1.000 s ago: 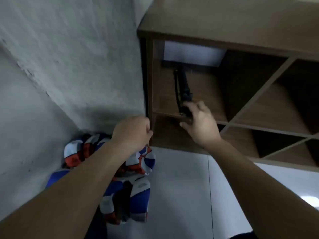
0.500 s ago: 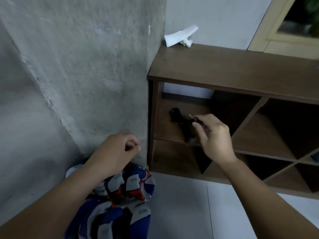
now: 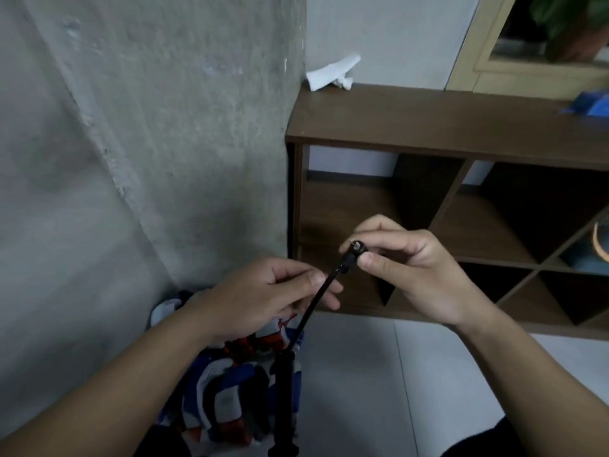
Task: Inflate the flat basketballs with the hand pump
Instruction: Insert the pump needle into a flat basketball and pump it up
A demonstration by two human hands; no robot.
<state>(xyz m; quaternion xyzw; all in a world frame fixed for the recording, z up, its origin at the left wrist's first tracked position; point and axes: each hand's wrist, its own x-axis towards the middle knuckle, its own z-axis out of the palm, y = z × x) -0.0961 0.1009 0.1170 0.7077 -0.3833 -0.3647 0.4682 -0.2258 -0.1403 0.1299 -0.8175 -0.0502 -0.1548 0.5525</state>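
Note:
A black hand pump point(image 3: 285, 390) hangs down from its thin black hose point(image 3: 318, 295) in front of me. My right hand point(image 3: 408, 268) pinches the hose's end fitting with the needle, at chest height before the shelf. My left hand point(image 3: 263, 298) sits just left of the hose, fingers curled and touching it. Below, several flat basketballs point(image 3: 227, 397) in blue, white, red and black lie crumpled in a heap on the floor against the wall, partly hidden by my left arm and the pump.
A brown wooden shelf unit point(image 3: 428, 127) with diagonal compartments stands against the wall at right. Crumpled white paper point(image 3: 333, 74) lies on its top left corner, a blue item point(image 3: 590, 105) at its right edge. A rough concrete wall point(image 3: 148, 127) fills the left. Pale floor tiles point(image 3: 395, 390) lie below.
My right hand has pulled the pump out of the shelf compartment and raised it toward me. My left hand has come up from the balls to the hose. The camera tilted upward.

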